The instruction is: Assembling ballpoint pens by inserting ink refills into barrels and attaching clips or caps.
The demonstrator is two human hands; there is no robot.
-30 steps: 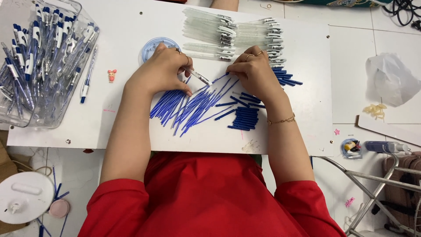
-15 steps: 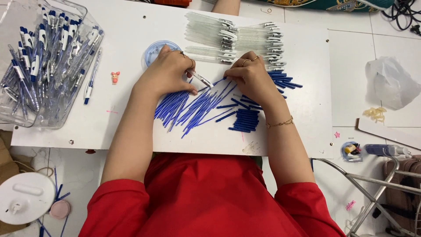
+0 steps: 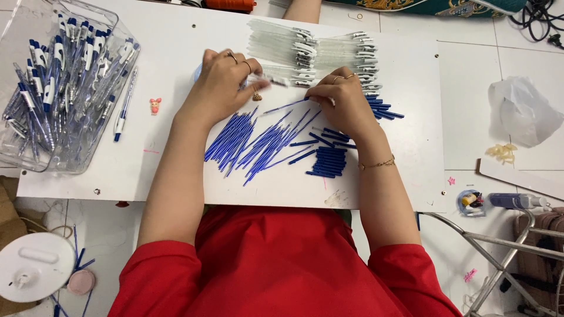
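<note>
My left hand [image 3: 226,85] holds a clear pen barrel [image 3: 271,79] over a white board [image 3: 176,170]. My right hand [image 3: 341,100] pinches a thin blue refill [image 3: 286,106], its tip pointing toward the barrel. Below both hands lies a spread pile of blue refills [image 3: 258,144]. A small heap of short blue caps [image 3: 329,161] sits by my right wrist. Rows of clear pen barrels [image 3: 305,53] lie just beyond my fingers.
A clear plastic bin [image 3: 59,88] full of finished blue and white pens stands at the left, with one pen [image 3: 124,108] beside it. A white round lid [image 3: 32,267] lies on the floor at lower left. A crumpled plastic bag [image 3: 523,111] and a metal frame [image 3: 505,246] are at the right.
Both hands have lifted slightly away from the refill pile toward the barrel rows. My left hand now holds a clear barrel and my right hand holds one refill pulled free.
</note>
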